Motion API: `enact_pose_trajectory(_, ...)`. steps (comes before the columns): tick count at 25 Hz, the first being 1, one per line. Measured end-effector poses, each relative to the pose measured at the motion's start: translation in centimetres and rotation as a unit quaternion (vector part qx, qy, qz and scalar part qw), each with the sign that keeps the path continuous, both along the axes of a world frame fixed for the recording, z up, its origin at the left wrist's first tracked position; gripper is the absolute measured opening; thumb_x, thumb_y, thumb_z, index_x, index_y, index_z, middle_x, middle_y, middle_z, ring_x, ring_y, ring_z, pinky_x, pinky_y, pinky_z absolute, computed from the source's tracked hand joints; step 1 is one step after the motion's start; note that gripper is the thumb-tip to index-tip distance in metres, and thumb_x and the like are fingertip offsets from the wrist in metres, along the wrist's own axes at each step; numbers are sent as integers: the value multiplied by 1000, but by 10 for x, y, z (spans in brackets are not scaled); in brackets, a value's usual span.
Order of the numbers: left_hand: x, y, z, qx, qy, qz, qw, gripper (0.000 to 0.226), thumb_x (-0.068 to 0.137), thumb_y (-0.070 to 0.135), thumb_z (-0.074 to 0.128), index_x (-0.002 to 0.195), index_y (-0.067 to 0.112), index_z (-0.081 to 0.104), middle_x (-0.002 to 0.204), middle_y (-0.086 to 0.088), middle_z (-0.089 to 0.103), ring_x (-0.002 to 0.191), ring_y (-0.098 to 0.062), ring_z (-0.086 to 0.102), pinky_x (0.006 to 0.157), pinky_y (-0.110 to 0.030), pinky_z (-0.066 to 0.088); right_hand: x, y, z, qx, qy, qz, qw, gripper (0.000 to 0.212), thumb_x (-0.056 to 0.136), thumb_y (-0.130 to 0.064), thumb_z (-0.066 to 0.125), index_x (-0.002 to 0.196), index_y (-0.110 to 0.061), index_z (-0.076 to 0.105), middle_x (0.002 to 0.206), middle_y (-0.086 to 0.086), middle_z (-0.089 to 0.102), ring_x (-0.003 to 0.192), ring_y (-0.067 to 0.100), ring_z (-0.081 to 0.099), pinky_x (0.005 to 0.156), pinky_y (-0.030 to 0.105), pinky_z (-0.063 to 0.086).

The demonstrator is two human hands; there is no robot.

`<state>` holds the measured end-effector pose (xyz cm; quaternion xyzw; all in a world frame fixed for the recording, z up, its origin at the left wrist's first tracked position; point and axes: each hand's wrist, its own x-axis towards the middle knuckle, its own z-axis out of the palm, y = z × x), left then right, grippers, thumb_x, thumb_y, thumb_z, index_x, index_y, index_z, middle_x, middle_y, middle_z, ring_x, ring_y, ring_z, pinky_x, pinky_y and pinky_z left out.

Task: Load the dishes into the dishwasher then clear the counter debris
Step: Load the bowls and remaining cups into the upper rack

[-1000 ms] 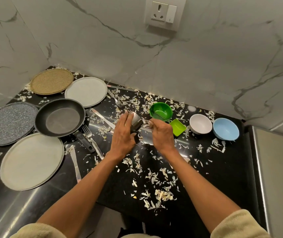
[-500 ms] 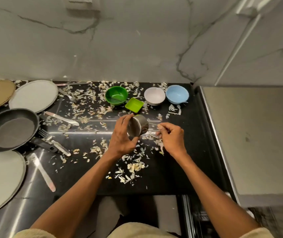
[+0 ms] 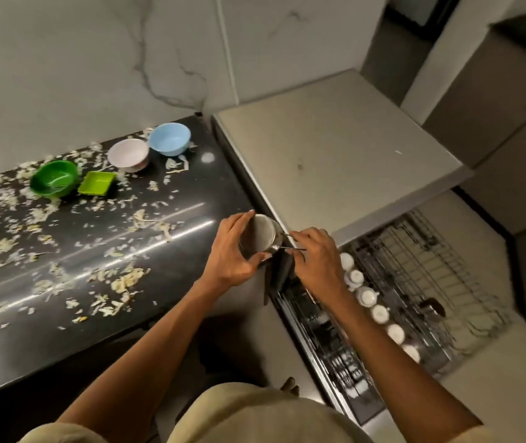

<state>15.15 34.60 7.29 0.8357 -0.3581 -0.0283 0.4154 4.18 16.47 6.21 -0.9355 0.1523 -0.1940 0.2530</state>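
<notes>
Loading step — your left hand [image 3: 234, 251] grips the steel cup [image 3: 263, 233], your right hand [image 3: 314, 259] pinches its thin handle [image 3: 290, 247]. Next, lower it into the open dishwasher rack [image 3: 415, 266].

A person's view swings right along the black counter [image 3: 102, 251], away from the plates and frying pan, which drop out of sight. The left hand [image 3: 234, 251] and right hand [image 3: 314, 260] carry the steel cup [image 3: 263, 236] off the scrap-strewn middle of the counter to its right-hand end, above the edge. An open dishwasher [image 3: 325, 346] comes into sight below, its pulled-out wire rack [image 3: 415, 282] lined with white cups [image 3: 367, 295]. The four bowls now sit at upper left.
</notes>
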Motion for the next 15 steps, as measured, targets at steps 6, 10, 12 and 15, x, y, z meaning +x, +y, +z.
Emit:
enact_pose_trajectory(6, -83, -104, -11, 25, 11, -110, 994, 88, 67, 40, 84, 141, 5, 50, 135, -11, 53, 124, -18, 45, 105, -11, 31, -123, -72, -14, -25, 43, -111, 993, 39, 74, -2, 74, 112, -8, 72, 101, 6, 66, 95, 31, 58, 79, 42, 48)
enact_pose_trajectory(10, -126, -163, -21, 60, 8, -180, 982, 91, 67, 56, 76, 139, 5, 52, 136, -14, 54, 124, -27, 49, 105, -33, 42, -187, -102, -27, -29, 81, -190, 978, 42, 71, -3, 78, 112, -9, 72, 99, 6, 66, 93, 31, 58, 77, 41, 48)
enact_pose_trajectory(12, -137, -185, -28, 84, 11, -210, 974, 93, 66, 59, 75, 138, 5, 52, 137, -13, 52, 123, -28, 52, 103, -35, 45, -208, -109, -35, -14, 103, -222, 969, 43, 71, -5, 80, 113, -10, 72, 101, 7, 66, 94, 32, 59, 79, 41, 50)
enact_pose_trajectory(15, -148, -222, -35, 127, 38, -265, 955, 93, 66, 49, 84, 142, 8, 49, 139, -10, 46, 124, -25, 50, 104, -37, 47, -229, -122, -48, 4, 127, -277, 952, 42, 67, -4, 83, 109, -9, 74, 100, 9, 66, 92, 33, 59, 78, 42, 52)
